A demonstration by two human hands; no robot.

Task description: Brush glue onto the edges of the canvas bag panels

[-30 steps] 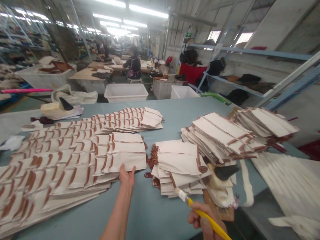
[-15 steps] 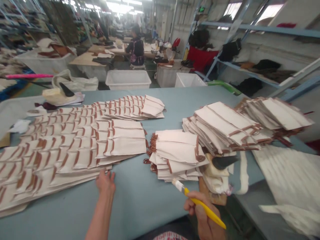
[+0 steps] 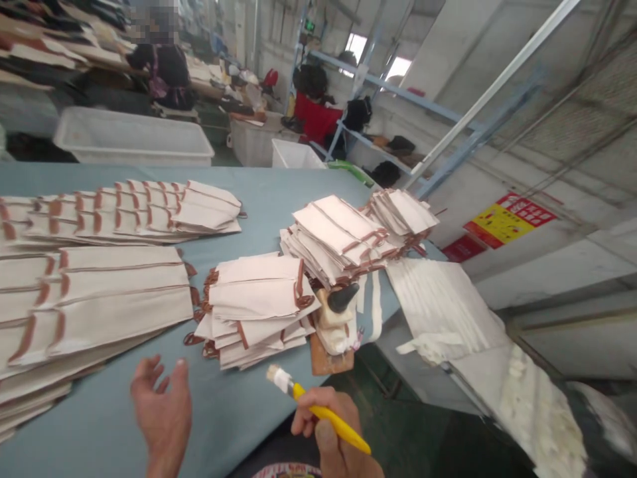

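My right hand point(image 3: 332, 435) grips a yellow-handled brush point(image 3: 318, 411), its white bristles pointing up and left over the near edge of the blue-grey table point(image 3: 259, 192). My left hand point(image 3: 162, 411) hovers open, palm up and fingers apart, above the table's near part and holds nothing. Just beyond both hands lies a stack of cream fabric pieces with brown trim point(image 3: 256, 305). To the left spread overlapping rows of the same pieces point(image 3: 99, 292). A cream glue pot with a dark spout point(image 3: 338, 312) stands on a brown board point(image 3: 331, 362) right of the stack.
More stacks of trimmed pieces point(image 3: 343, 236) lie at the table's right end, and white fabric strips point(image 3: 442, 305) hang over a lower surface. White plastic bins point(image 3: 134, 136) stand behind the table. A seated person point(image 3: 164, 63) works in the background. Blue shelving point(image 3: 398, 99) runs along the right wall.
My left hand has left the edge of the spread rows, drawn back and turned palm up. The view has swung right. The brush hand stays low, a little further left.
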